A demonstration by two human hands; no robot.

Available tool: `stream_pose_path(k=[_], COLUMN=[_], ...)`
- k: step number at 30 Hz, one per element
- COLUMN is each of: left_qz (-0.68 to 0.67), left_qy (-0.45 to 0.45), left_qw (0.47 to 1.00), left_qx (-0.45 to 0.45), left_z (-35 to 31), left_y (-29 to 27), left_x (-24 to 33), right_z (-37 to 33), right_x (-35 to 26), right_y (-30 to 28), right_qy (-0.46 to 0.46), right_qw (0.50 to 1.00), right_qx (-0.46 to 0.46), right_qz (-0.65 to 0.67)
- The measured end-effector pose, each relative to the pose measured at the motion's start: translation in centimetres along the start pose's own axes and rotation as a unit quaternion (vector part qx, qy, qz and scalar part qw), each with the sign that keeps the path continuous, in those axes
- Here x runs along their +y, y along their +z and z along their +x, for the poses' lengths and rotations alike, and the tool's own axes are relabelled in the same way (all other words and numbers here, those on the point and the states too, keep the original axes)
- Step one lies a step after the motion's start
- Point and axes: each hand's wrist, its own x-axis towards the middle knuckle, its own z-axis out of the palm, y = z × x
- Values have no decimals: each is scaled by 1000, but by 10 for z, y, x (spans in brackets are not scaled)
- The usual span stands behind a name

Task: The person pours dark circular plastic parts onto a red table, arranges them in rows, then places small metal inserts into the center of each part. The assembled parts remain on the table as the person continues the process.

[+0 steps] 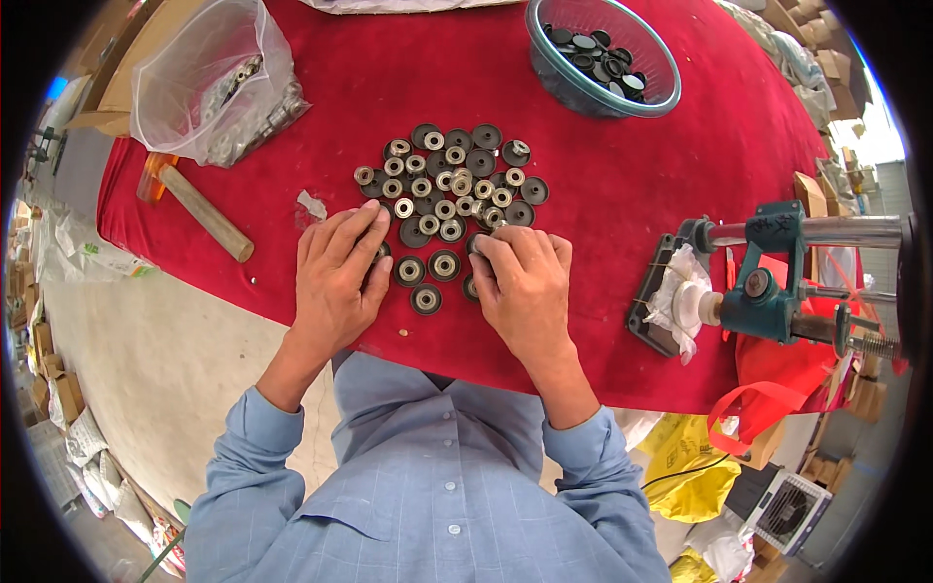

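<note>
On the red cloth lies a cluster of small silver ring bearings (403, 208) and black round caps (534, 189). Several caps nearest me have a bearing seated inside, such as the cap with a bearing (426, 298). At the cluster's left edge, my left hand (335, 272) is closed in a loose pinch around a black cap (383, 252), partly hidden by the fingers. Opposite it, my right hand (526, 282) pinches another black cap (473, 244) between thumb and fingertips. One more cap (470, 287) shows beside the right thumb, partly covered.
A clear bag of metal parts (233, 107) stands back left, near a wooden-handled tool (206, 214). The blue plastic bowl (664, 102) at the back holds black caps. A green hand press (768, 277) occupies the right side, beside a red bag (777, 374). The red tablecloth (622, 194) covers the table.
</note>
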Motion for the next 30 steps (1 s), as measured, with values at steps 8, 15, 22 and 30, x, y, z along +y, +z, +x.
stream_pose_path(k=[8,15,22,30], left_qz=[-9,-57,-79,-161], left_qy=[-7,10,37,-23], left_qw=[1000,997,995,983], left_qx=[1,52,42,82], left_z=[-1,12,40,39], left_y=[-1,-2,18,14], left_x=[2,10,22,17], right_z=[-6,-17,-11,-4], right_x=[-5,-18,19,24], right_y=[-4,-8,-25,-15], right_qy=[-21,-19,103,81], right_qw=[998,990,994,997], right_qx=[-28,-43,47,6], right_qz=[-50,-131,3,-10])
